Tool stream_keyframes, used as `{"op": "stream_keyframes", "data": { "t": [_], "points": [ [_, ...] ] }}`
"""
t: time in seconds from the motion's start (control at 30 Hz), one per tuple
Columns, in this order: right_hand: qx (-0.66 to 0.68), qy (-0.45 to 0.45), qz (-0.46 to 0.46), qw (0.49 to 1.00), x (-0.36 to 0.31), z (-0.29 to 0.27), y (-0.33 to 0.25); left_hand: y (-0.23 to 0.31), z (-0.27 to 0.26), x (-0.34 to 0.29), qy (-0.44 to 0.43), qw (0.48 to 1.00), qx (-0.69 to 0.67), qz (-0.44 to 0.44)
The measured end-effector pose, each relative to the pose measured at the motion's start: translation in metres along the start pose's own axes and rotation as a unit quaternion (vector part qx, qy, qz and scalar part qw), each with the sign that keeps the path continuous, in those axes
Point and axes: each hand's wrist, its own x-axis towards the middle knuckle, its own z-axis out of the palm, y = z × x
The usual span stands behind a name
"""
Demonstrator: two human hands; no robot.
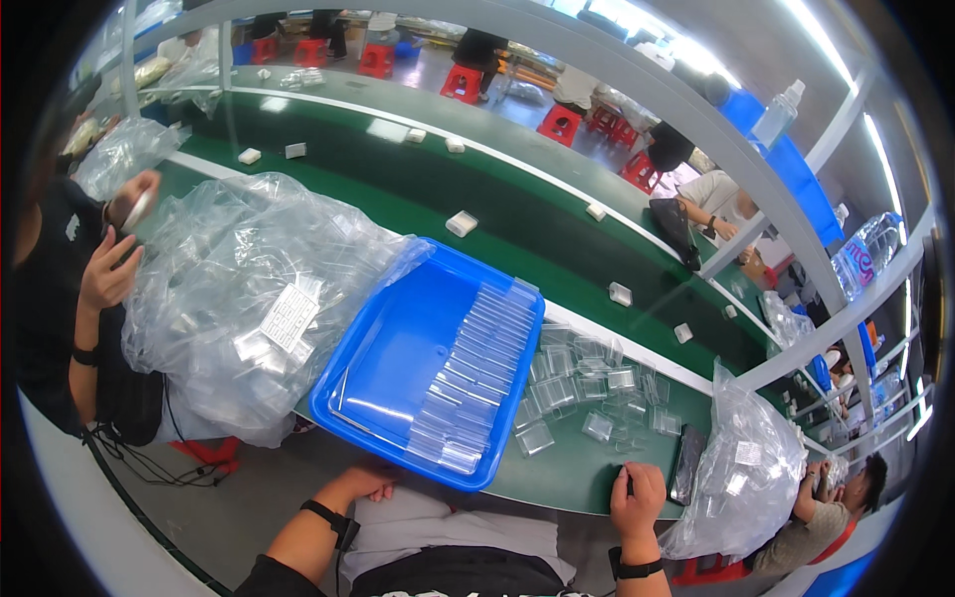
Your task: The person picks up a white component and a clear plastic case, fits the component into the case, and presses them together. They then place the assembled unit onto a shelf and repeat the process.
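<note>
My left hand [370, 484] rests on my lap, beside the near edge of a blue plastic tray [370, 343]; its visible fingers are curled in, and I see nothing in them. At the table's front edge, my right hand [639, 494] is closed in a loose fist. Something small and dark shows by its thumb, too little to name. Along the tray's right side stands a row of clear plastic boxes [460, 398]. Between the tray and my right hand, several loose clear boxes [559, 390] lie scattered on the green tabletop. A dark phone-like slab [686, 464] lies right of that hand.
Large clear plastic bags [264, 289] bulge left of the tray; another bag [741, 468] stands at the right. Beyond a white rail, a green conveyor belt [368, 189] carries small boxes [462, 223]. A co-worker's hands [111, 264] are at the left. Grey frame bars arch overhead.
</note>
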Motion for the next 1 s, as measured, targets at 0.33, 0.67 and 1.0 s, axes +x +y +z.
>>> {"op": "stream_keyframes", "data": {
  "t": [0.33,0.67,1.0],
  "points": [
    [0.035,-0.058,-0.075,0.995,0.065,-0.029,-0.018,0.015,0.002,-0.008,-0.029,0.995,0.08,0.054],
    [0.092,-0.34,-0.233,0.907,0.422,0.079,-0.124,0.036,0.014,0.005,-0.003,0.994,0.105,-0.024],
    [-0.096,-0.351,-0.147,0.92,0.565,0.435,-0.115,0.037,-0.101,0.045,0.159,0.966,0.206,-0.008]
  ]
}}
